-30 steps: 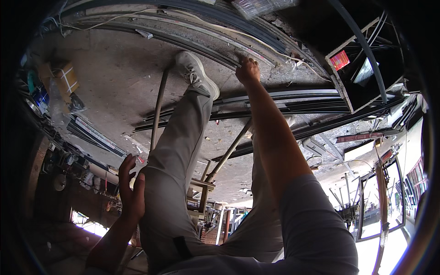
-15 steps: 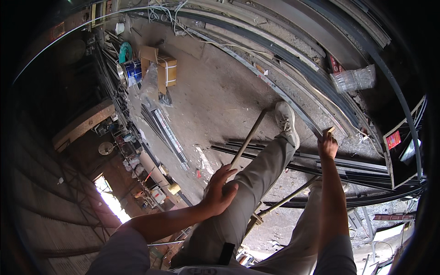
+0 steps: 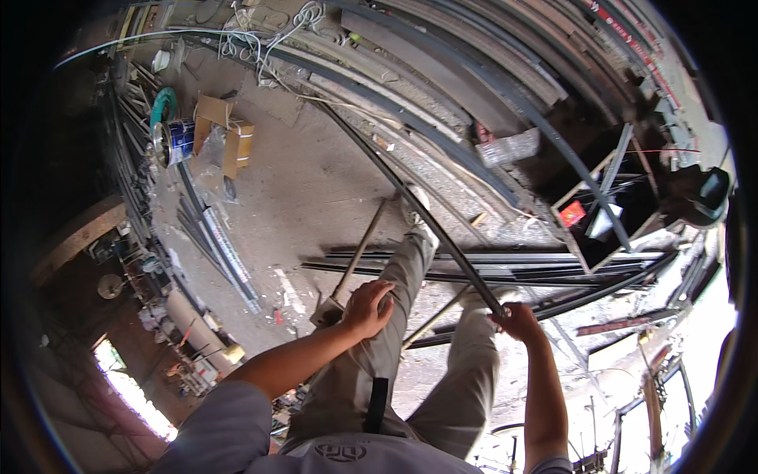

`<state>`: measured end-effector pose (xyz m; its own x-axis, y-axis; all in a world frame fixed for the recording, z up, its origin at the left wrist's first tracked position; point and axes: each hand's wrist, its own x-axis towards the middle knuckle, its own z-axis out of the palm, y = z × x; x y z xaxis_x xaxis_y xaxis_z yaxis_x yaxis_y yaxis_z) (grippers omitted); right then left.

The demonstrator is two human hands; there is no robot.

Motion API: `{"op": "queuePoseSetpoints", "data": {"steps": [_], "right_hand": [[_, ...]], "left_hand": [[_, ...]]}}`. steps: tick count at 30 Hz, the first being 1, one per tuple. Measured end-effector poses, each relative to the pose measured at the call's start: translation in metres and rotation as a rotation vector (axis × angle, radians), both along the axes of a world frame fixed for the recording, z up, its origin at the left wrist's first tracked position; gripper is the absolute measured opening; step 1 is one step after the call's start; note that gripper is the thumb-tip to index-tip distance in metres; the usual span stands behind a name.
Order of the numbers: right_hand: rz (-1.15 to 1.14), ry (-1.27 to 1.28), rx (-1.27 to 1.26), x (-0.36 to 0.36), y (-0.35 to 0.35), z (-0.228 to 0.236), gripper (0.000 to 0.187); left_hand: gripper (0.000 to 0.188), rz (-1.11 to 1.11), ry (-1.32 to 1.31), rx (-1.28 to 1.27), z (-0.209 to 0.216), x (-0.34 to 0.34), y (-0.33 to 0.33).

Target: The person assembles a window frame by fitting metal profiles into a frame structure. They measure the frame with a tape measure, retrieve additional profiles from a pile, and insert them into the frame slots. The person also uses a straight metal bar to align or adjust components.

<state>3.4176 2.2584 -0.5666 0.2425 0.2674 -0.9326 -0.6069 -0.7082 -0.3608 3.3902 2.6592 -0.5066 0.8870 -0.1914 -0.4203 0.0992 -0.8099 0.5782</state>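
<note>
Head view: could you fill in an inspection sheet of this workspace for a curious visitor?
Surface: grey floor, strewn with small scraps.
Job's things: one long dark bar, slanting away across the floor.
Clutter: cardboard box, blue can and plastic bag at left; loose strips lying beyond the feet.
Hands: right hand grips the bar's near end; left hand is at the left knee, nothing seen in it.
Cables: white cable, looped at the top.
Surroundings: bright opening, lower left.

L hand (image 3: 368, 310) half-curled, forearm (image 3: 300, 362) angled in | R hand (image 3: 517, 322) clenched, arm (image 3: 546, 395) fwd
</note>
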Motion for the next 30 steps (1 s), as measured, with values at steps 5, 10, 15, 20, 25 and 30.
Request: {"op": "queuePoseSetpoints", "data": {"steps": [5,10,15,20,25,30], "right_hand": [[-0.253,0.234,0.14,0.002,-0.038,0.17,0.026],[-0.178,0.234,0.094,-0.005,-0.045,0.307,0.032],[-0.336,0.048,0.238,-0.011,-0.042,0.392,0.03],[-0.681,-0.443,0.192,-0.024,-0.048,0.422,0.057],[-0.725,-0.708,-0.026,-0.066,-0.073,0.426,0.053],[-0.625,-0.741,-0.194,-0.104,-0.062,0.426,0.037]], "left_hand": [[0.07,-0.283,0.07,0.101,0.021,0.015,-0.029],[0.092,-0.34,-0.272,-0.222,0.085,0.045,-0.111],[0.074,-0.623,-0.345,-0.473,0.131,0.062,-0.173],[0.035,-0.538,-0.62,-0.425,0.156,0.103,-0.171],[0.029,-0.17,-0.597,-0.251,0.209,0.142,-0.125],[0.028,-0.072,-0.554,-0.244,0.279,0.164,-0.071]]}}
